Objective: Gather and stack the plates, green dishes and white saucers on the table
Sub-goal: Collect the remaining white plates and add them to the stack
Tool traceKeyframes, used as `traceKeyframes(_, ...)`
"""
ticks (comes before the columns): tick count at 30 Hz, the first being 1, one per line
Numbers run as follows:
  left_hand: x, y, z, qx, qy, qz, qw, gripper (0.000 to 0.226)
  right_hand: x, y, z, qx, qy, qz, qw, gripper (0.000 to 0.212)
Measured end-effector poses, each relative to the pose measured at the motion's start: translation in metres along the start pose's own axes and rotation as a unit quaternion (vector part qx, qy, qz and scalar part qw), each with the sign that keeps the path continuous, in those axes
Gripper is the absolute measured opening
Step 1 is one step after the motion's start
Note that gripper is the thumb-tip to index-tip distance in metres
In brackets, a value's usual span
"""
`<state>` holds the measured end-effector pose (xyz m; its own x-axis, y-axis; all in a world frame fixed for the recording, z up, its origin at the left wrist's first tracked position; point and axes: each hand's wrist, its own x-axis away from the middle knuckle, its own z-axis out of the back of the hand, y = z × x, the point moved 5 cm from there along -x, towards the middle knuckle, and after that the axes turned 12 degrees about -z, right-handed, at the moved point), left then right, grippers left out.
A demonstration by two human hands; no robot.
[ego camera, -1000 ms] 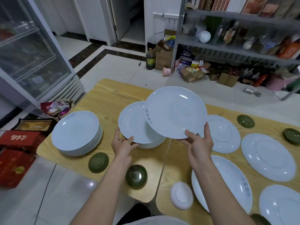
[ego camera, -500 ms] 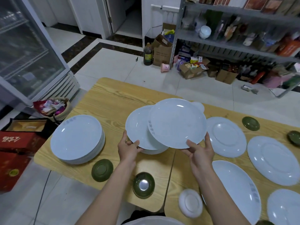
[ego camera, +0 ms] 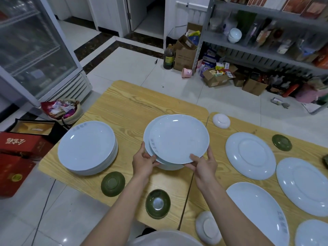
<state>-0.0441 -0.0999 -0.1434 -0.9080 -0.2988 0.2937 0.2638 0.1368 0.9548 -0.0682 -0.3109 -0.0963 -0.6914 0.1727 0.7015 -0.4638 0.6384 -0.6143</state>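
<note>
My right hand (ego camera: 201, 164) grips the near rim of a pale blue plate (ego camera: 179, 137), which lies almost flat on the middle stack (ego camera: 170, 166). At the stack's left edge my left hand (ego camera: 143, 161) holds the rim of the plate just below. A taller plate stack (ego camera: 87, 148) stands at the left. Single plates (ego camera: 250, 155) (ego camera: 305, 185) (ego camera: 257, 210) lie at the right. Green dishes (ego camera: 113, 183) (ego camera: 158, 203) (ego camera: 281, 142) and white saucers (ego camera: 221, 120) (ego camera: 208, 227) are scattered over the wooden table (ego camera: 134, 107).
A glass-door fridge (ego camera: 33, 48) stands at the far left, with red boxes (ego camera: 16, 160) and a basket (ego camera: 62, 109) on the floor beside the table. Metal shelving (ego camera: 266, 38) and cardboard boxes (ego camera: 184, 54) line the back wall.
The plate in my right hand has come down and to the left, from tilted above the middle stack to nearly flat on it. My left hand stays at the stack's edge.
</note>
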Motion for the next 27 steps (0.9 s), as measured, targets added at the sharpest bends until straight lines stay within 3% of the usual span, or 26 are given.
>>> traceKeyframes(10,0.000,0.001,0.000,0.036,-0.031,-0.006,0.999,0.077,-0.016,0.006,-0.008,0.104,0.038,0.024,0.994,0.080)
traceKeyframes(17,-0.001,-0.002,0.000,0.027,-0.029,-0.002,0.999,0.077,-0.017,-0.006,-0.013,0.243,0.130,0.099,0.956,0.055)
traceKeyframes(23,-0.002,-0.004,0.001,0.027,-0.031,0.000,0.999,0.078,-0.026,-0.005,-0.011,0.270,0.140,0.091,0.948,0.041)
traceKeyframes(27,-0.003,-0.003,0.001,0.024,-0.046,-0.003,0.999,0.077,-0.030,-0.004,-0.011,0.267,0.158,0.084,0.947,0.048)
